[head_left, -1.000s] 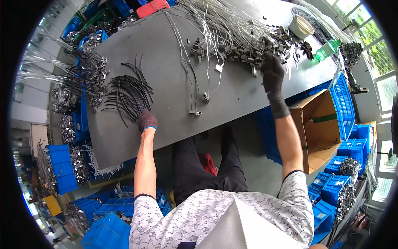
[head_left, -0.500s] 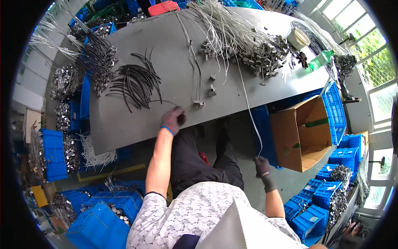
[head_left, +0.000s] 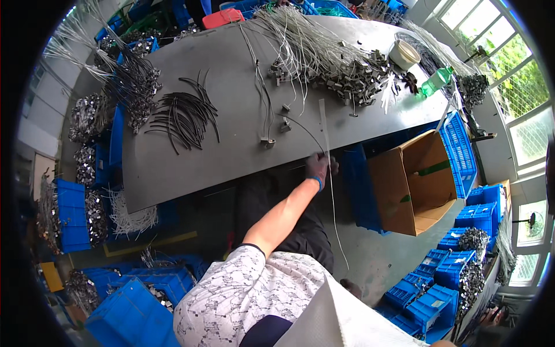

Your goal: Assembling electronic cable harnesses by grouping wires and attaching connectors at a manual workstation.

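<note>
The long pale cable (head_left: 327,150) runs from the grey table (head_left: 191,168) down past its near edge and hangs toward the floor. My left hand (head_left: 318,168), in a dark glove, is closed around the cable right at the table edge. A thin dark wire (head_left: 300,128) curves on the table up to that hand too. My right hand is not in the picture — I cannot tell what it does.

Just beyond my hand lie a few small metal clips (head_left: 283,124). Farther back is a big heap of pale cables with metal ends (head_left: 341,66). To my left lies a bunch of black cables (head_left: 182,113). An open cardboard box (head_left: 413,182) stands to my right, below the table, among blue crates (head_left: 459,147).
</note>
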{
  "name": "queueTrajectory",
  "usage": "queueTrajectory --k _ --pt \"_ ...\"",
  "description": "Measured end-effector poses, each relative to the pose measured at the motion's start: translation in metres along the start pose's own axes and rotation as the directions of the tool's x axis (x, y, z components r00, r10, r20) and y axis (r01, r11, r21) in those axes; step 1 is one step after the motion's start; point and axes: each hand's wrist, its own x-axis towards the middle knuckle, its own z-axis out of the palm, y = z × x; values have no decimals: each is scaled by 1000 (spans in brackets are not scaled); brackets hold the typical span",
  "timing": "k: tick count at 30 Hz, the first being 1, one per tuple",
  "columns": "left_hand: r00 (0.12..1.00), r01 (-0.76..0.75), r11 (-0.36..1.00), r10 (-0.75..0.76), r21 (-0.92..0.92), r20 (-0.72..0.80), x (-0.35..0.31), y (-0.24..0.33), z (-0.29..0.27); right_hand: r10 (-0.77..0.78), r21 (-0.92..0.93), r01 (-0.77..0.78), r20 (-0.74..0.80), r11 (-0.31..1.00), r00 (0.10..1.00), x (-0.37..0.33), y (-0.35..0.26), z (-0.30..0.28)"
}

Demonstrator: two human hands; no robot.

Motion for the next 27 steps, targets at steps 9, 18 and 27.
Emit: queueTrajectory --k 9,18,27 --pt "737 -663 726 676 185 -10 22 195 41 8 18 -9 76 1000 997 41 32 2" --pt "910 -396 873 415 284 -10 47 159 -9 -110 23 110 5 994 994 69 -6 -4" --pt "982 -176 940 146 292 124 48 128 -54 -119 -26 116 -179 993 977 82 6 -8"
